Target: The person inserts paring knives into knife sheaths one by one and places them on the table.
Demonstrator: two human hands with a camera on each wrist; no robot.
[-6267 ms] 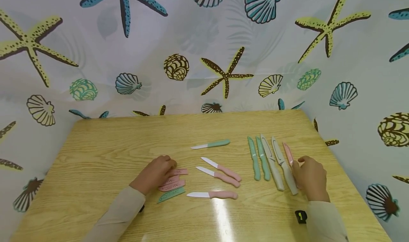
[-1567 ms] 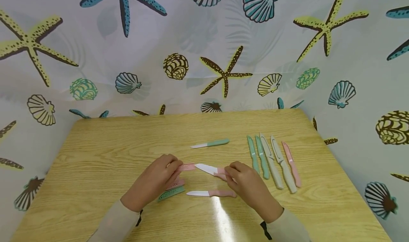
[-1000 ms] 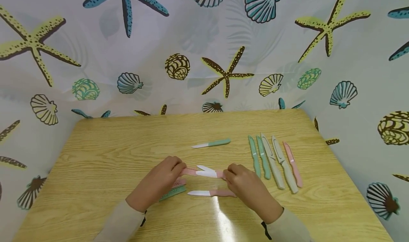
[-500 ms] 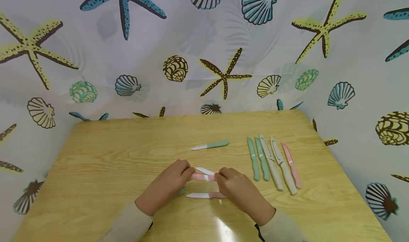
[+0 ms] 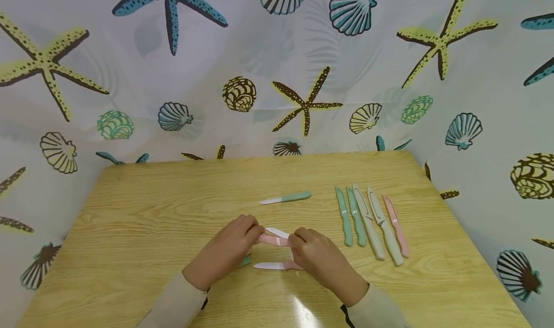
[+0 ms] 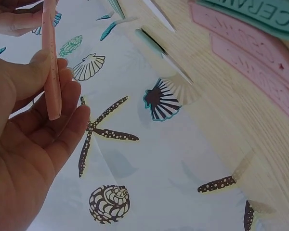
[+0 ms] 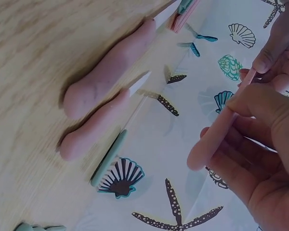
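Observation:
My left hand (image 5: pixel 227 253) pinches a pink blade sheath (image 6: pixel 52 79) between thumb and fingers. The handle of a pink paring knife (image 7: pixel 214 137) is in my right hand (image 5: pixel 322 260). The knife's blade sits inside the sheath, with a small white patch showing near the handle in the head view. Just behind the hands is the white blade of another pink knife (image 5: pixel 278 233), its handle hidden by my right hand. A third pink knife (image 5: pixel 268 266) lies nearer me, its handle partly covered. Beneath my left hand, a green sheath (image 5: pixel 245 261) peeks out beside pink sheaths (image 6: pixel 250 53).
A bare-bladed green knife (image 5: pixel 295 196) lies farther back on the wooden table (image 5: pixel 143 198). To the right stretches a row of sheathed knives: two green (image 5: pixel 344 217), two beige (image 5: pixel 385 227) and one pink (image 5: pixel 397 227). A shell-printed cloth (image 5: pixel 195 78) hangs behind.
My right hand has left the sheathed pink knife at the right and taken up a bare pink one. My left hand has lifted a sheath, and the blade has slid into it.

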